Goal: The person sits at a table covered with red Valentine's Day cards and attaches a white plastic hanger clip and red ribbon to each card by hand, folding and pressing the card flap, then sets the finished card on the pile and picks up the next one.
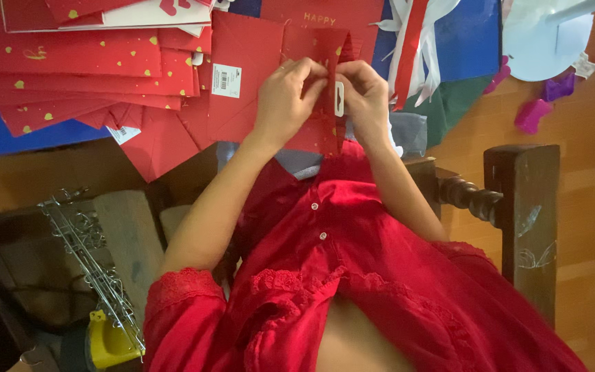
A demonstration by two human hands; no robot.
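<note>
A red gift bag (270, 76) is pinched at its folded edge by both hands: the left hand (289, 96) and right hand (365, 96) are pressed together on either side of the fold, fingertips closed on the paper. The fold's long axis runs near to far between the hands, neither hand clearly nearer, and a white tag (339, 98) is seen by the right thumb. Further red bags (84, 62) are stacked to the left, ribbons (414, 48) to the right. A wooden chair (518, 207) and floor (593, 207) are seen at right.

Soft, even indoor light, no glare; shadows pool dark at the near left, and everything looks slightly soft.
</note>
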